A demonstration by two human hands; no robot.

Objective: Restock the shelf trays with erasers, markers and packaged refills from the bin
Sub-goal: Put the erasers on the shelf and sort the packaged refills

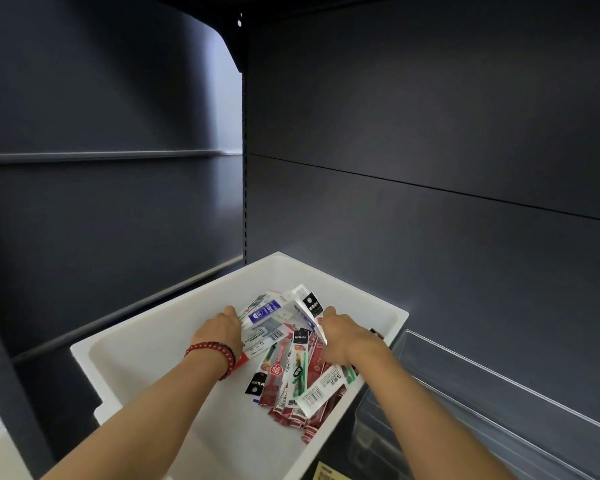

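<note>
Both forearms reach down into the white rectangular plastic bin, palms facing inward. The left hand, red bead bracelet on its wrist, grips a white blue-labelled refill packet at its fingertips; the right hand pinches a black-headed white packet at its thumb. Red and green refill packets lie loose between the wrists; a clear plastic tray stands beside the right forearm

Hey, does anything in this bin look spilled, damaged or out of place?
Nothing looks spilled or damaged. The red, green and white packaged refills lie in a jumbled heap, all inside the white plastic bin.
</note>
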